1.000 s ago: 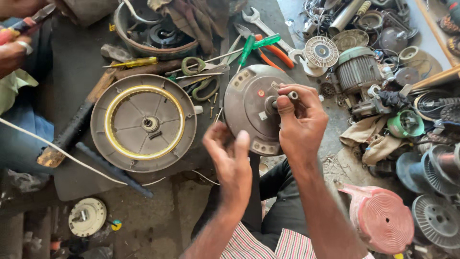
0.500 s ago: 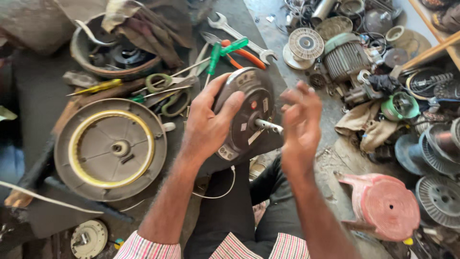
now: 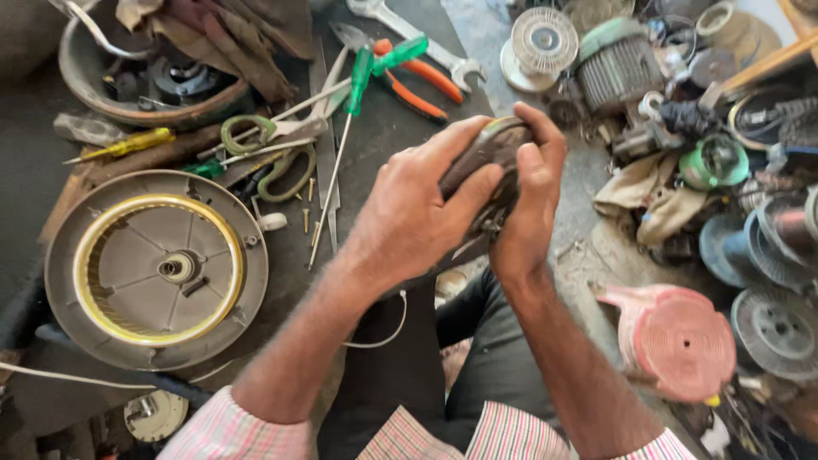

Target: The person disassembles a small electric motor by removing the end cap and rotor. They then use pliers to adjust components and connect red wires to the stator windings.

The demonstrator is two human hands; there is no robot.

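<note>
a round dark metal motor housing (image 3: pixel 492 166) is gripped edge-on by both hands, the left hand (image 3: pixel 417 213) closed over its near face and the right hand (image 3: pixel 528 200) wrapped round its far rim, raised just above the dark worn surface (image 3: pixel 400 145). little open room is left: a large grey disc with a yellow ring (image 3: pixel 158 268) is set close to the left, green-handled screwdrivers (image 3: pixel 354 81) lie just behind, and a pink ribbed cover (image 3: pixel 682 341) rests on the littered floor to the right.

pink-striped plaid sleeves (image 3: pixel 256 426), dark trousers (image 3: pixel 477 375)

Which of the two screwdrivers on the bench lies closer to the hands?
The green-handled screwdriver, lying beside the orange-handled pliers. The yellow-handled screwdriver lies farther off, near the metal bowl.
</note>
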